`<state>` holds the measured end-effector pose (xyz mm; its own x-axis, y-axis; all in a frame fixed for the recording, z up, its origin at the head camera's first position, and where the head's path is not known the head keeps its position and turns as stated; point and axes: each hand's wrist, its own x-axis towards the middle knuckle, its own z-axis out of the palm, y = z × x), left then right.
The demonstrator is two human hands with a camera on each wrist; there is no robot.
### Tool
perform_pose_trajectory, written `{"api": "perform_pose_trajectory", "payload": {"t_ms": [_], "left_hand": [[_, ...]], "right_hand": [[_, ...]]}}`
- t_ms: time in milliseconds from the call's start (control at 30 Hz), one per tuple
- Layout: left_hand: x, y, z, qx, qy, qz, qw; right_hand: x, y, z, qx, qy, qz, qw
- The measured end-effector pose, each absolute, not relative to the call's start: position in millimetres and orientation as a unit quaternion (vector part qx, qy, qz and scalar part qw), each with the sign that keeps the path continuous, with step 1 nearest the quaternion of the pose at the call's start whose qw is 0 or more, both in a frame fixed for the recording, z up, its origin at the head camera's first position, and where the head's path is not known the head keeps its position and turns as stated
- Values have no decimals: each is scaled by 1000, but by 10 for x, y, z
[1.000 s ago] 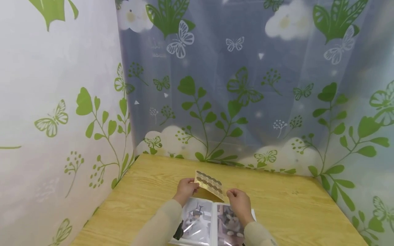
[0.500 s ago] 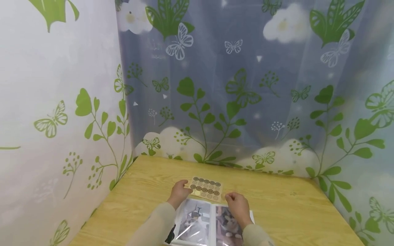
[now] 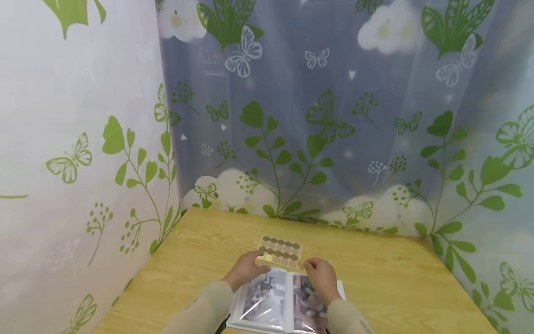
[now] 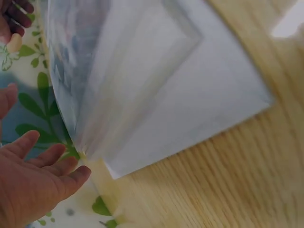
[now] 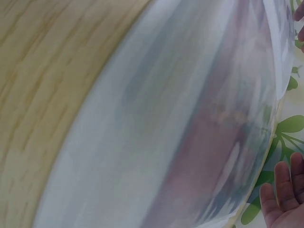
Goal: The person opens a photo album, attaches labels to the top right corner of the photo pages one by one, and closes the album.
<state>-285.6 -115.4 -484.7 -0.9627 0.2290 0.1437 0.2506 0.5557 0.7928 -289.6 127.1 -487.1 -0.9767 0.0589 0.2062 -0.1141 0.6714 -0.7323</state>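
A sheet of round stickers [image 3: 281, 250], with rows of dark and pale circles, lies on the table beyond an open photo album [image 3: 267, 308]. My left hand [image 3: 246, 269] is beside the sheet's left end, index fingertip right at its edge. Its fingers [image 4: 42, 183] are spread and relaxed in the left wrist view. Over the album's right page is my right hand [image 3: 322, 276]. Between its thumb and finger it pinches a small round beige sticker [image 4: 14, 43], seen in the left wrist view. The pinch is outside the right wrist view, which shows only its other fingers [image 5: 285, 190].
The album's clear sleeves hold photos of cats, and a lifted sleeve [image 4: 137, 61] shows in the left wrist view. Around the wood-grain table [image 3: 388, 278] hang curtains [image 3: 283, 93] printed with leaves and butterflies, close behind its far edge.
The sticker sheet was held up and tilted by my left hand, then lowered flat beyond the album. My left hand has loosened its fingers from it. My right hand has stayed nearly in place.
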Motion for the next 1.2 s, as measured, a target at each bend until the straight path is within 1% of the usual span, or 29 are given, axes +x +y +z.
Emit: {"api": "perform_pose_trajectory", "payload": {"t_ms": [100, 267, 433, 567, 700, 833, 1200], "left_hand": [[-2788, -1149, -4859, -153, -894, -421, -3], [-2642, -1167, -4890, -205, -925, -320, -1], [-2426, -1242, -4911, -246, -940, -236, -9], [-2301, -1304, -4943, -260, -944, -204, -21], [-2259, -1343, -4997, -265, -944, -193, -27], [-2247, -1386, -5057, -266, -943, -199, -26], [-2234, -1405, -5084, -263, -947, -184, -15]], "right_hand": [[-2905, 1270, -4885, 19, -911, 399, 105], [-2894, 1251, -4898, 29, -915, 388, 106], [-2883, 1205, -4901, 50, -918, 376, 116], [-2901, 1174, -4903, 60, -921, 365, 120], [-2923, 1167, -4937, 65, -923, 360, 123], [-2946, 1123, -4979, 76, -926, 352, 116], [-2975, 958, -4963, 140, -941, 285, 116]]}}
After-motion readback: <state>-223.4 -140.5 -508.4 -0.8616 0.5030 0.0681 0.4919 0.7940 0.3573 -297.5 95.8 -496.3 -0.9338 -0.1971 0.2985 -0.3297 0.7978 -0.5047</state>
